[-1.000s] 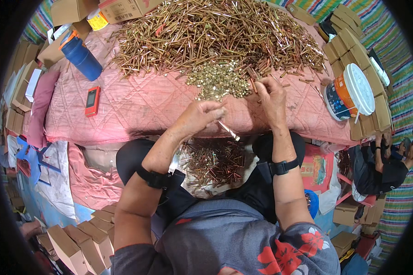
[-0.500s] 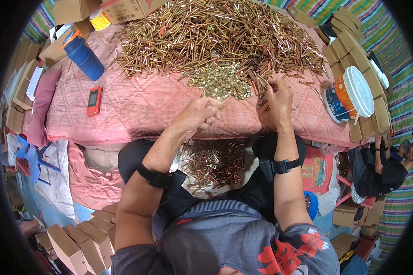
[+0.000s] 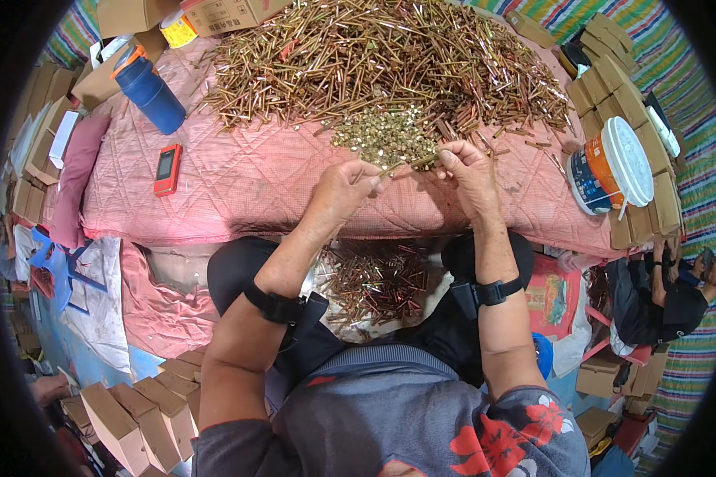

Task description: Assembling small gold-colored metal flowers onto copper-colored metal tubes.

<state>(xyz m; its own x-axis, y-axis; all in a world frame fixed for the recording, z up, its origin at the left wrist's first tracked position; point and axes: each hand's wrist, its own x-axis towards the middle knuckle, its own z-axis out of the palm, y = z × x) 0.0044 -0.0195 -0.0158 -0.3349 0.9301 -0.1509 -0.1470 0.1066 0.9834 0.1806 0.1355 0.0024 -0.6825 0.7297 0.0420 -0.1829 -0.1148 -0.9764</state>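
right hand pinching a thin metal rod right by the brassy heap, left hand near that heap too, grip pressed together, can't tell on what from here tbh

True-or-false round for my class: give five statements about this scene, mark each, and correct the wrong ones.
1. The right hand holds a slender metal piece. True.
2. The left hand lies flat on the pink cover. False: it is curled.
3. Small shiny bits lie at the near edge of the rod pile. True.
4. The bucket stands left of the rod pile. False: it is on the right.
5. The blue bottle and red device are left of the rod pile. True.
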